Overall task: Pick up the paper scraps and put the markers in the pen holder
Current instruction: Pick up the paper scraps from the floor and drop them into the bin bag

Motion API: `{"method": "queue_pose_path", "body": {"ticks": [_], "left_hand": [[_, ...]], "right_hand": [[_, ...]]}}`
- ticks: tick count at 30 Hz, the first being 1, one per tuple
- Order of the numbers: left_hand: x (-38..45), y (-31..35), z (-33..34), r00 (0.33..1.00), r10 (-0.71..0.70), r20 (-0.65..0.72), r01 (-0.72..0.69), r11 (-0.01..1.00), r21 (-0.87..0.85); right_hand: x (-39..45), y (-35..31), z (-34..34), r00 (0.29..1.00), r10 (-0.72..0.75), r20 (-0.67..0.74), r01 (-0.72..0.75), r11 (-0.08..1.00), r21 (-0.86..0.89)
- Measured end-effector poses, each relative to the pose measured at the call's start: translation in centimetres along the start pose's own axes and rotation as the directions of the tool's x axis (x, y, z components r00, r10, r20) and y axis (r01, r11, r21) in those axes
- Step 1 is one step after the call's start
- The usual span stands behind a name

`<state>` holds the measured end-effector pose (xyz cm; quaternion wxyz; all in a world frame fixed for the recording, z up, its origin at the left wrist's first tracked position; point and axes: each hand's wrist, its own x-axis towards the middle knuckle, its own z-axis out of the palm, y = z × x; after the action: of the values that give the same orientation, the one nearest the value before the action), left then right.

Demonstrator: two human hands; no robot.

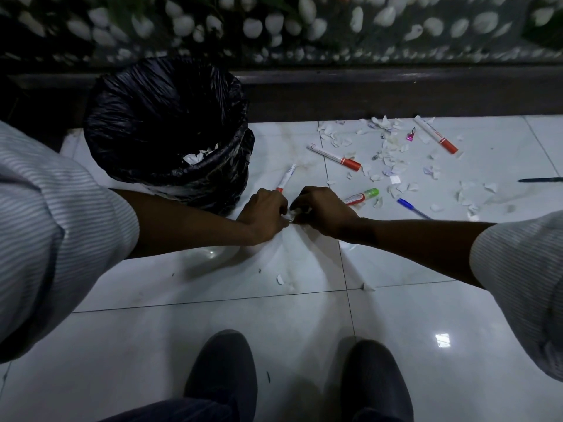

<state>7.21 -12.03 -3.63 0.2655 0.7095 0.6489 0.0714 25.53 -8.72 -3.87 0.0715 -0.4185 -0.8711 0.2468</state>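
My left hand [264,213] and my right hand [323,210] meet low over the white floor tiles, fingers curled around white paper scraps [291,215] bunched between them. A marker with a red end [285,178] lies just beyond my left hand. Two red-capped white markers [334,157] [436,134] lie further right, and a green-capped one [362,196] sits beside my right hand. Many loose paper scraps [393,153] litter the tiles at the right. No pen holder is in view.
A bin lined with a black bag [170,129] stands at the left and holds some scraps. A blue pen [414,208] and a dark pen [540,180] lie at the right. A dark ledge [365,95] runs behind. My shoes [224,379] are at the bottom.
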Motion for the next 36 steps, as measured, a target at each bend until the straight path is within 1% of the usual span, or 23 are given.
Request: {"method": "queue_pose_path", "body": {"ticks": [3, 5, 6, 8, 9, 11, 14, 17, 21, 26, 28, 30, 31, 33, 34, 36], "left_hand": [[0.3, 0.0, 0.1, 1.000, 0.001, -0.014, -0.001, 0.999, 0.032], [0.2, 0.3, -0.3, 1.000, 0.026, -0.006, -0.026, 0.999, 0.041], [0.2, 0.3, -0.4, 0.998, 0.060, -0.021, -0.059, 0.997, 0.045], [0.5, 0.2, -0.4, 0.995, 0.081, -0.062, -0.077, 0.996, 0.054], [0.7, 0.4, -0.4, 0.994, 0.073, -0.084, -0.071, 0.997, 0.036], [0.5, 0.8, -0.7, 0.997, 0.035, -0.071, -0.033, 0.999, 0.034], [1.0, 1.4, -1.2, 0.995, -0.046, -0.086, 0.046, 0.999, -0.008], [1.4, 2.7, -2.7, 0.992, -0.085, -0.091, 0.080, 0.995, -0.051], [2.2, 3.9, -4.8, 0.984, -0.106, -0.140, 0.094, 0.991, -0.095], [3.0, 5.3, -8.7, 0.957, -0.081, -0.278, 0.037, 0.986, -0.162], [3.0, 5.9, -10.5, 0.942, -0.082, -0.325, 0.007, 0.975, -0.224], [2.5, 6.7, -12.5, 0.925, -0.089, -0.370, -0.027, 0.954, -0.298], [2.4, 7.2, -13.2, 0.921, -0.109, -0.373, -0.040, 0.928, -0.371], [1.7, 8.3, -14.8, 0.912, -0.206, -0.354, -0.030, 0.828, -0.560], [1.3, 8.8, -15.7, 0.898, -0.256, -0.358, -0.028, 0.779, -0.626], [0.9, 8.9, -17.8, 0.857, -0.317, -0.406, -0.051, 0.733, -0.678]], "right_hand": [[0.1, 0.0, -0.1, 0.999, 0.029, -0.016, -0.028, 0.999, 0.015], [0.2, -0.1, 0.0, 0.998, 0.056, -0.020, -0.055, 0.998, 0.036], [0.2, -0.2, 0.0, 0.996, 0.081, -0.025, -0.080, 0.996, 0.048], [0.4, -0.2, -0.1, 0.986, 0.161, -0.035, -0.158, 0.983, 0.089], [0.5, -0.2, -0.2, 0.978, 0.204, -0.040, -0.198, 0.973, 0.115], [0.9, -0.1, -0.8, 0.963, 0.264, -0.047, -0.253, 0.953, 0.164], [1.3, 0.3, -2.0, 0.955, 0.289, -0.064, -0.270, 0.940, 0.210], [1.1, 0.6, -3.8, 0.958, 0.273, -0.091, -0.250, 0.946, 0.208], [1.7, 0.6, -6.4, 0.924, 0.353, -0.150, -0.310, 0.918, 0.249], [2.9, 0.8, -10.2, 0.866, 0.423, -0.266, -0.332, 0.885, 0.326], [3.7, 0.7, -11.6, 0.828, 0.461, -0.320, -0.324, 0.857, 0.400], [4.6, -0.3, -12.8, 0.808, 0.467, -0.359, -0.292, 0.846, 0.446], [5.1, -1.0, -13.1, 0.807, 0.456, -0.374, -0.267, 0.848, 0.458], [6.3, -2.6, -13.8, 0.804, 0.441, -0.400, -0.212, 0.839, 0.501], [7.0, -3.3, -14.0, 0.796, 0.439, -0.416, -0.193, 0.836, 0.513], [8.8, -5.2, -14.7, 0.792, 0.418, -0.446, -0.139, 0.834, 0.535]]}}
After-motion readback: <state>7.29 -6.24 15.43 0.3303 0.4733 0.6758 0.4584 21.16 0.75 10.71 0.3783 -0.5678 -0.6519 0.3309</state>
